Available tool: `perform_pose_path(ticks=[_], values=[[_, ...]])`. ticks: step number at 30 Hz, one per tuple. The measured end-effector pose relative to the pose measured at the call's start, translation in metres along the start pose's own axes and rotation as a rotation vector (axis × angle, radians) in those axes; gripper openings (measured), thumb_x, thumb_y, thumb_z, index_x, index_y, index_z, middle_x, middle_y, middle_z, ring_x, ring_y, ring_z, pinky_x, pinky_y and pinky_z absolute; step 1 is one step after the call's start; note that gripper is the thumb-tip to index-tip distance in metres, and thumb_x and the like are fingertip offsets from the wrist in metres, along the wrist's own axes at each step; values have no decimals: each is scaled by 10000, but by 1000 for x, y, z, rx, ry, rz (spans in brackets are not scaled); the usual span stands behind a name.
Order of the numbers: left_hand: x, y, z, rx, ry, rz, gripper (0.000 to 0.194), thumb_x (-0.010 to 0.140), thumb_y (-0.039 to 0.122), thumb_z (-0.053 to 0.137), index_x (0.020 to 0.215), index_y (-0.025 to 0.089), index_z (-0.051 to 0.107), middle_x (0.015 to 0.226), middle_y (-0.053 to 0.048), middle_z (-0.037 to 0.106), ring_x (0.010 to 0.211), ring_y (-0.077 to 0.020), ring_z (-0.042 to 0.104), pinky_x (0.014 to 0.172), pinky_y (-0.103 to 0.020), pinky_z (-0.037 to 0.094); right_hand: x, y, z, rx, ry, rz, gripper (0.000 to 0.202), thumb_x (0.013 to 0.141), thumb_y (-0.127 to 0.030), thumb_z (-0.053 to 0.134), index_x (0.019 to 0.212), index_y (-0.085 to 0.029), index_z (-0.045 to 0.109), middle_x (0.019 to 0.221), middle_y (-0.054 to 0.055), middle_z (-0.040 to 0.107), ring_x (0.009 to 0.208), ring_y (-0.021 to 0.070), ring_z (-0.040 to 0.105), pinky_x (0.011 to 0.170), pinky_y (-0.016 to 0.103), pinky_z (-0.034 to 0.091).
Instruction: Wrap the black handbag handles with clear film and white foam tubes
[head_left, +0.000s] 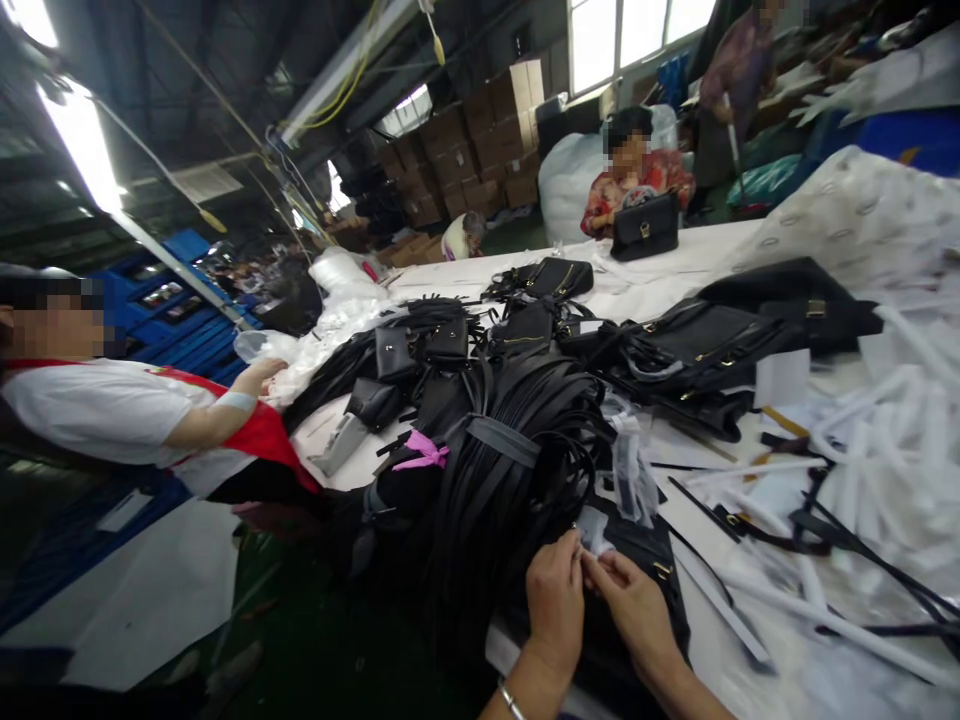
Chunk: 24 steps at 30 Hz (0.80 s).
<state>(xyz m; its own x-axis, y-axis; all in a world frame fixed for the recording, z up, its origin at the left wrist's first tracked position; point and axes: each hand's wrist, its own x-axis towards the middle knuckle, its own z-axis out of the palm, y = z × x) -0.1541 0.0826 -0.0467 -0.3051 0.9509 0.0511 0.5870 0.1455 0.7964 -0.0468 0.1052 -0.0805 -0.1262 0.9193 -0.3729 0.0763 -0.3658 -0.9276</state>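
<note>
My left hand (556, 592) and my right hand (636, 603) meet at the lower middle, fingertips pinched together over a black bag (664, 540) with gold-coloured fittings. A small bright tip shows at the left fingertips, but what the fingers hold is too small to name. Just beyond them lies a piece of translucent plastic (594, 527), partly hidden by the fingers. Left of my hands, a thick bundle of black straps (480, 520) hangs over the table edge, bound by a grey band (502, 441). A pink tie (421, 451) sits beside it.
Small black bags (446, 342) and larger black bags (705, 340) lie across the table. White strips (877, 470) and loose straps spread at right. A co-worker in a red apron (262, 440) stands at left; another person across the table handles a black handbag (645, 228).
</note>
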Motion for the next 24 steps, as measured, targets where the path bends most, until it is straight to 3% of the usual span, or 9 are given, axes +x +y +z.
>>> perform_pose_path(ticks=[4,11,18,21,24], values=[[-6,2,3,3,-34,52,351,846,140,466,1099,253,681,1004,-120,714,930,-263,652,862,-410,493,1,-1,-5,-27,12,-7,390,743,-558,617,750,-168,632,670,25,657,705,212,623,654,257,439],[-10,-1,-2,-197,-36,75,403,828,92,466,1116,284,673,1177,-65,662,1117,-232,589,1012,-415,425,-9,-10,-4,158,-55,-97,434,835,-545,518,849,-148,691,717,39,668,707,182,589,680,273,449],[-16,-1,-5,-23,-61,123,419,826,75,447,1133,258,665,1196,-68,645,1119,-212,570,1003,-390,432,-14,-10,-6,157,-53,-100,393,817,-503,576,916,-149,714,711,24,654,687,158,558,624,253,414],[-12,-3,-7,-170,-80,31,276,839,184,520,1043,229,701,1128,-87,669,1056,-213,604,964,-372,451,-13,-6,-11,172,-60,-71,382,807,-495,589,887,-147,725,682,24,652,658,148,544,619,252,400],[-1,-7,-10,-406,-129,-167,323,791,295,623,1091,181,661,1047,-108,696,964,-214,645,870,-346,493,-11,-4,-15,209,-68,-29,366,786,-483,617,890,-151,730,708,30,666,675,147,548,623,249,390]])
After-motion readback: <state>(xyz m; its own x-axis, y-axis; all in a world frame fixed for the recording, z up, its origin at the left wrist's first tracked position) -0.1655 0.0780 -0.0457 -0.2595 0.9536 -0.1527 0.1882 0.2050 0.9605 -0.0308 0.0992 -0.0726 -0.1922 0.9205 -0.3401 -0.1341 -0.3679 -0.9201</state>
